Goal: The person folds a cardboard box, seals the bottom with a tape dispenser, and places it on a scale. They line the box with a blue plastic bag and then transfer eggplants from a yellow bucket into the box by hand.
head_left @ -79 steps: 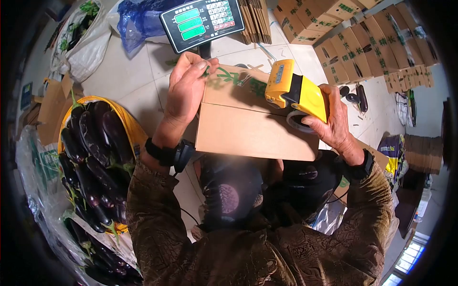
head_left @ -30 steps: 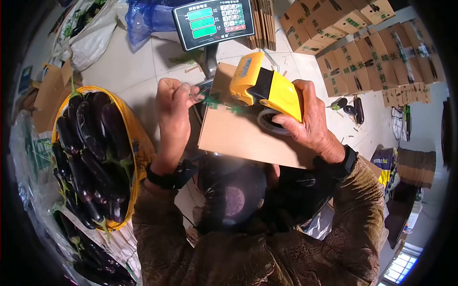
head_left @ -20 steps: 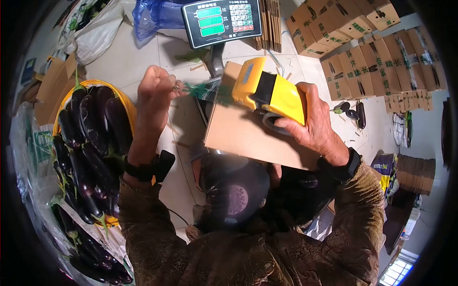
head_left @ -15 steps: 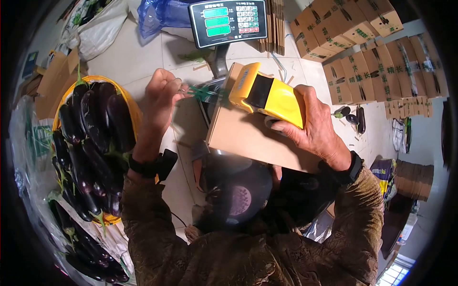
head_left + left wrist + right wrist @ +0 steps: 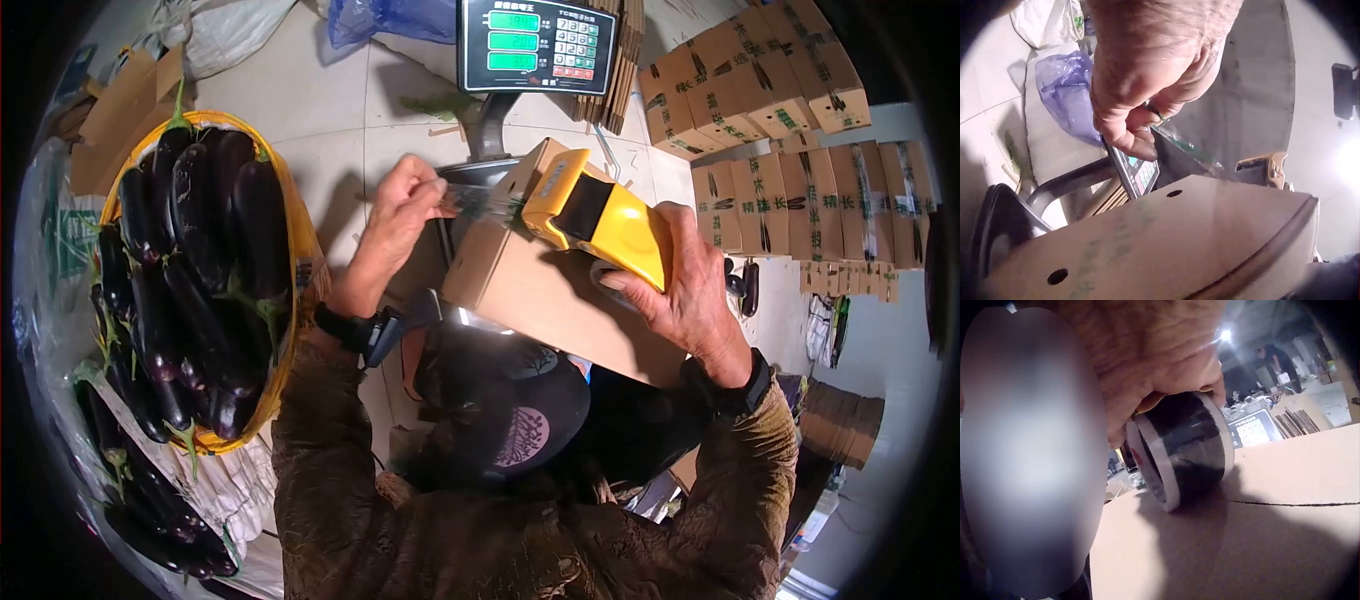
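My right hand [image 5: 695, 300] grips a yellow tape dispenser [image 5: 625, 235] above the top of a cardboard box [image 5: 560, 305]. In the right wrist view the tape roll [image 5: 1194, 440] sits against the box top [image 5: 1260, 544]. My left hand [image 5: 402, 215] pinches the end of a clear tape strip with green marks [image 5: 480, 200], off the box's left side. The left wrist view shows the left hand [image 5: 1160, 69] with finger and thumb together on the strip [image 5: 1191, 150], which runs to the box [image 5: 1147, 237] edge. Two round holes show in that box side.
Behind the box stands a scale display [image 5: 537, 48]. A yellow-rimmed basket [image 5: 292, 215] of eggplants is at the left, more eggplants [image 5: 150, 510] below it. Stacked printed boxes [image 5: 780, 200] fill the right back. A blue plastic bag [image 5: 390, 20] lies behind.
The view has shifted, so the basket and scale sit differently in it. The left hand moved out from the box with the strip, then back nearer. The box and dispenser appear more tilted.
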The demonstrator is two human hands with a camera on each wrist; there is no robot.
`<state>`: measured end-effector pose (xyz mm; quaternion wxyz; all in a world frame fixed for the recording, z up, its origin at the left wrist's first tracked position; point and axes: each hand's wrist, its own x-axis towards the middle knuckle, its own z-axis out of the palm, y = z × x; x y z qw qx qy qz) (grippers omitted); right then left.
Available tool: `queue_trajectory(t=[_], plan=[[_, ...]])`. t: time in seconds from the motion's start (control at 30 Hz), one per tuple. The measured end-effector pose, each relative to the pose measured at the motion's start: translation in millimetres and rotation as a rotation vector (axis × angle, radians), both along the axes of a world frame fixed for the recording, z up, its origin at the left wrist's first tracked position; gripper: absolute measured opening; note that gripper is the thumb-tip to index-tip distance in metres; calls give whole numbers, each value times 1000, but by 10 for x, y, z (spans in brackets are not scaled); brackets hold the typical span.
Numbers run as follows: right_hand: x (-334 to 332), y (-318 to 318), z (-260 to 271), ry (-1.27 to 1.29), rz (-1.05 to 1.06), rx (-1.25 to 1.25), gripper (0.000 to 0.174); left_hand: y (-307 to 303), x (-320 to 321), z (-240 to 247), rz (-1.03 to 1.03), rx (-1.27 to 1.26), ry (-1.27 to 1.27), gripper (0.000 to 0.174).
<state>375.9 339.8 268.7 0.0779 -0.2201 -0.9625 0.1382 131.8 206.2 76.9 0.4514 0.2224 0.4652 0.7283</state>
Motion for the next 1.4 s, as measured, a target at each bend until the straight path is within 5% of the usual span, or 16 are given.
queue_trajectory(t=[0.07,0.17,0.5,0.63,0.73,0.8,0.83,0.93,1.03,1.1,1.13,1.23,1.3,1.4], plan=[[-8,-15,16,-12,0,-14,71,54,132,-248,17,-4,105,4],[-40,-31,49,-31,1,-48,70,146,344,-317,58,-233,649,16],[12,8,-62,21,-31,-51,76,153,501,-290,73,-197,953,16],[54,-3,-94,19,-86,-65,82,73,522,-412,7,-261,881,15],[76,9,-95,0,-101,-41,83,135,449,-650,-210,-586,756,15],[93,12,-122,0,-107,-35,82,231,413,-755,315,-309,703,18],[98,19,-130,12,-103,-17,82,260,346,-210,301,-244,591,25],[71,23,-129,21,-97,-38,81,543,498,156,252,3,537,38],[113,14,-141,36,-103,-50,80,651,578,-163,10,67,415,40],[86,45,-168,72,-98,-49,79,700,603,-830,259,77,1124,37],[86,52,-176,74,-101,-49,79,685,549,-861,256,84,1131,37],[77,60,-182,95,-92,-55,75,608,471,-651,72,-233,1082,31],[102,61,-188,106,-69,-52,73,574,442,96,61,-224,507,25],[82,41,-142,108,-64,-93,70,633,581,477,72,27,671,50]])
